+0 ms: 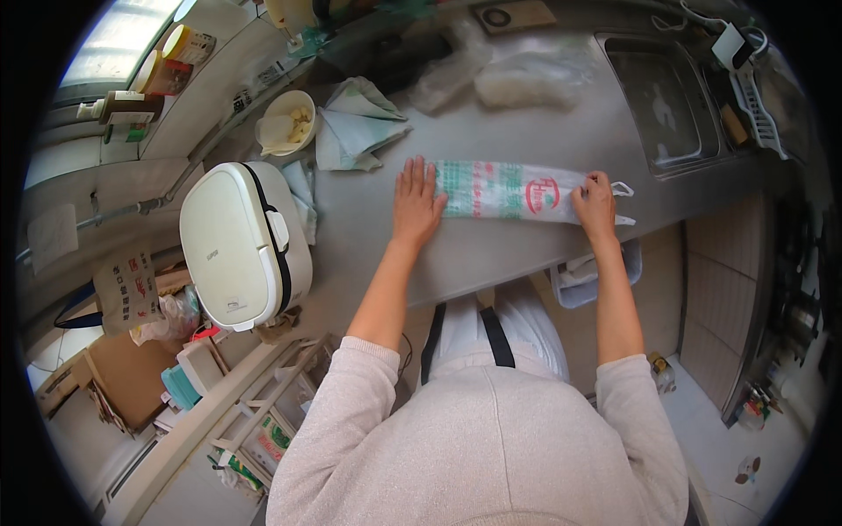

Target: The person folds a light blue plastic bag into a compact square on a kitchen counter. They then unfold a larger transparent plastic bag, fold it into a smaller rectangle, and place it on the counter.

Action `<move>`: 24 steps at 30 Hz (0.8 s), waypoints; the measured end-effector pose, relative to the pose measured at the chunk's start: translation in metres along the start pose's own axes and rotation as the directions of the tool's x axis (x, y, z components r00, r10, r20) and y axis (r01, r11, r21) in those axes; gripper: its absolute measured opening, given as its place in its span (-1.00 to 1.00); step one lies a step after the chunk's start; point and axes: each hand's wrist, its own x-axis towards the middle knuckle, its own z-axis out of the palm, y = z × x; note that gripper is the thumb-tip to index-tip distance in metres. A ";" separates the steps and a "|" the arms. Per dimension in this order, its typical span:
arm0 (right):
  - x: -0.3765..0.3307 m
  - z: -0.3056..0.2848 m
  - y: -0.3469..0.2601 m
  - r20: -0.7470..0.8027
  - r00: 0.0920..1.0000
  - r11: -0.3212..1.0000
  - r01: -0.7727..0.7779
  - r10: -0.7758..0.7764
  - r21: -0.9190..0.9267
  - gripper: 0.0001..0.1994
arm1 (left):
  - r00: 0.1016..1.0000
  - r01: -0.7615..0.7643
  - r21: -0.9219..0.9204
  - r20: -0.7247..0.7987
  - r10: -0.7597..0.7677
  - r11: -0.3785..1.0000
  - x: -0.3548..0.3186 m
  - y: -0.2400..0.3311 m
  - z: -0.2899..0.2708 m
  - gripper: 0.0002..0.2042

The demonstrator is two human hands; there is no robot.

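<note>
A white plastic carrier bag (502, 190) with green and red print lies flattened into a long strip on the metal counter. Its two handle loops stick out at the right end. My left hand (416, 203) presses flat on the bag's left end, fingers stretched out. At the other end my right hand (596, 207) is closed on the bag just short of the handles, with its fingers curled in. Part of the bag is hidden beneath each hand.
To the left stands a white rice cooker (232, 250), with a bowl of pale pieces (266, 133) and folded cloths (355, 131) behind it. Clear plastic bags (531, 81) lie at the back. A sink (658, 105) is set in at the right; a bin (603, 285) sits below the front edge.
</note>
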 end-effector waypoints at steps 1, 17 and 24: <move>-0.001 0.001 0.001 -0.008 1.000 1.000 0.002 -0.002 -0.007 -0.86 | 1.000 -0.001 0.005 -0.007 0.001 1.000 0.000 0.000 0.002 -0.39; 0.034 -0.007 -0.005 -0.249 0.962 0.959 0.039 -0.112 -0.279 -0.59 | 0.995 0.099 -0.016 -0.029 -0.100 0.995 -0.035 0.064 0.009 -0.41; -0.028 0.061 -0.132 0.091 0.867 0.872 0.488 -0.490 0.044 -0.46 | 0.999 0.030 -0.057 0.023 -0.028 0.998 -0.025 0.055 -0.001 -0.46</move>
